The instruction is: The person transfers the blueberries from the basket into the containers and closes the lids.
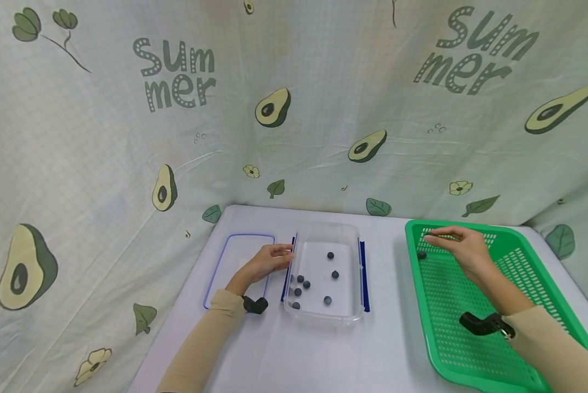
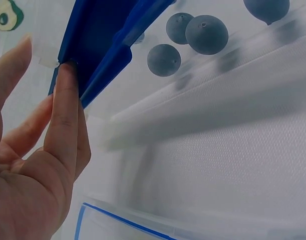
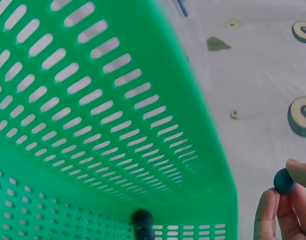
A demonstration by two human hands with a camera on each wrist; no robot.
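Observation:
In the head view, my right hand is raised over the far left part of a green basket. It pinches a small dark blue ball between thumb and fingertips. Dark balls lie in the basket's corner in the right wrist view. My left hand is at the left side of a clear plastic box, its extended fingers touching the blue side latch. Several dark blue balls with small nubs lie inside that box, most of them along its left side.
A clear lid with a blue rim lies on the white table, left of the box. Another blue latch hangs out on the box's right side. Behind stands a printed avocado curtain.

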